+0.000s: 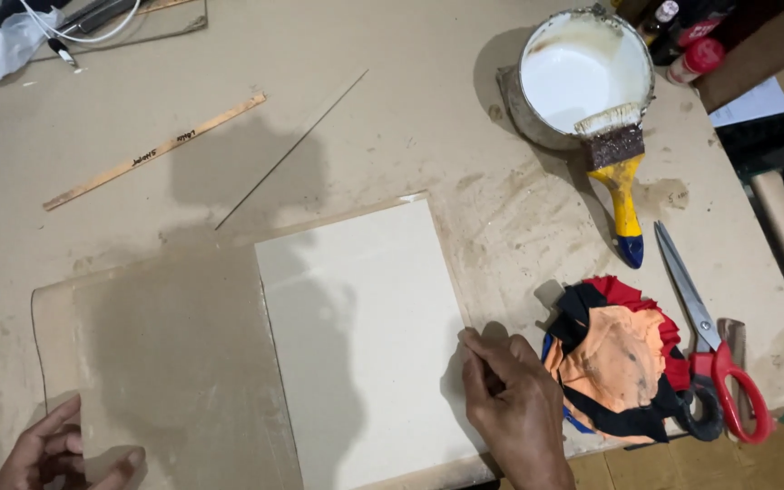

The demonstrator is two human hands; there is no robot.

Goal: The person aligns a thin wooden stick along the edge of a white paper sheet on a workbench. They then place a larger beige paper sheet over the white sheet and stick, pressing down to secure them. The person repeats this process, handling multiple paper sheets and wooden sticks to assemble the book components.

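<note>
A cream sheet [365, 336] lies on the brown cardboard-covered table [410, 136], with a clear plastic film [165, 354] spread over its left side and the table beside it. My left hand [56, 449] pins the film's near left corner, thumb lying on top of the film. My right hand [514, 408] rests on the sheet's right edge, fingers curled and pressing down. Neither hand lifts anything.
A can of white glue [583, 73] with a yellow-handled brush [619, 172] across its rim stands at the back right. Red-handled scissors [710, 349] and a crumpled orange, red and black rag [619, 358] lie right of my hand. A wooden strip [156, 150] lies at the back left.
</note>
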